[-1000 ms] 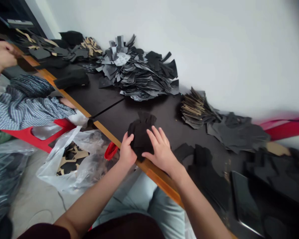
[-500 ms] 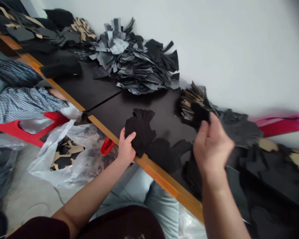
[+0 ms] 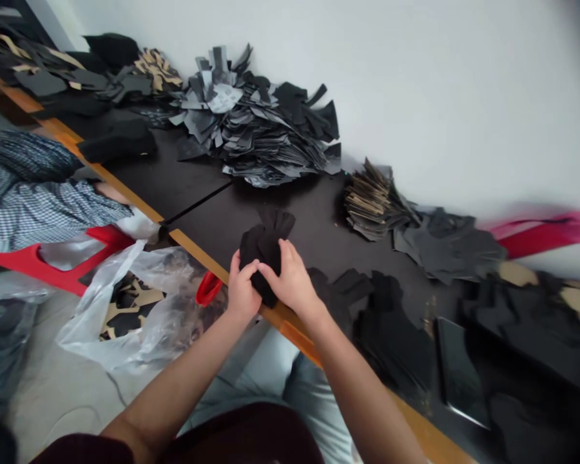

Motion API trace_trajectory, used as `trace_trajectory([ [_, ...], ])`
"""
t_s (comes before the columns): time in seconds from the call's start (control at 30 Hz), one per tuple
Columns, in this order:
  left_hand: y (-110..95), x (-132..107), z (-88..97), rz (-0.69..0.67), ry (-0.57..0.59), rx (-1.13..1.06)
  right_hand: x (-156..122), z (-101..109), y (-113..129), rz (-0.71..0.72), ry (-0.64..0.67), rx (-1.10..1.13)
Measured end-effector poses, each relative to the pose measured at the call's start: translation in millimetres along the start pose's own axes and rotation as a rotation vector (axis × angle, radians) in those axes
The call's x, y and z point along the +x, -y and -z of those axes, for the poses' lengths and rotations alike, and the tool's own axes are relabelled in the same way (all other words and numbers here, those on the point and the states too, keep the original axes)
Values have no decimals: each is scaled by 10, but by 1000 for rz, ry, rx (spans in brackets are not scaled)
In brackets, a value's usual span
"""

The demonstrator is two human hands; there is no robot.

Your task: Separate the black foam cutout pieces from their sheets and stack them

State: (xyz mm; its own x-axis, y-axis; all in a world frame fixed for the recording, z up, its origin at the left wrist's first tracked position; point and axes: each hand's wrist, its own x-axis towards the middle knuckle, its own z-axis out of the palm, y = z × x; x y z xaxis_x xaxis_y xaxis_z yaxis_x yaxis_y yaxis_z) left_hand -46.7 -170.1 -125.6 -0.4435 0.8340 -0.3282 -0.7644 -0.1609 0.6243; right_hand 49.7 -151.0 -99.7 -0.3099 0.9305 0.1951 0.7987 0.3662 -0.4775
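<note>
Head view, black pieces, between both hands

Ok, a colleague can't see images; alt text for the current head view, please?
A person's left hand and right hand hold black cut pieces at a dark table's edge. Beyond lies a large grey-and-black heap; a plastic bag sits lower left.

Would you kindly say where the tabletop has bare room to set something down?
The dark tabletop is bare between the gray cutout pile, the tan-edged stack and the held black pieces. Another patch lies left of the seam, between that pile and the orange edge strip. Right of the right hand it is crowded: black cutouts, then a glossy slab.
</note>
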Motion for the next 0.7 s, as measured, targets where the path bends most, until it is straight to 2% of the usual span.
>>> trace_trajectory([
  [0.1,-14,7,-19,33,-14,-8,184,33,21,-17,68,68],
  [0.17,-20,6,-34,55,-9,-16,257,143,-70,-93,-11,111],
  [0.23,-23,1,-42,66,-15,-23,293,371,-212,-212,-195,97],
  [0.33,-28,-8,-41,68,-20,-25,149,922,-404,-273,-592,-47],
  [0.37,-31,-9,-38,67,-14,-25,13,1125,-442,-276,-729,-124],
  [0.43,-39,-8,-29,67,3,-20,-393,1469,-485,-274,-879,-360],
  [0.47,-43,-6,-24,67,9,-15,-645,1582,-507,-316,-942,-472],
  [0.53,-50,0,-13,73,20,-3,-1176,1656,-598,-375,-904,-559],
  [0.57,-52,4,-6,77,25,0,-1417,1622,-676,-356,-829,-580],
  [0.6,-53,8,0,81,30,1,-1618,1553,-769,-245,-680,-587],
  [0.67,-52,13,14,89,38,-1,-1844,1352,-934,87,-382,-509],
  [0.7,-51,15,22,92,39,-1,-1854,1243,-971,176,-324,-479],
])
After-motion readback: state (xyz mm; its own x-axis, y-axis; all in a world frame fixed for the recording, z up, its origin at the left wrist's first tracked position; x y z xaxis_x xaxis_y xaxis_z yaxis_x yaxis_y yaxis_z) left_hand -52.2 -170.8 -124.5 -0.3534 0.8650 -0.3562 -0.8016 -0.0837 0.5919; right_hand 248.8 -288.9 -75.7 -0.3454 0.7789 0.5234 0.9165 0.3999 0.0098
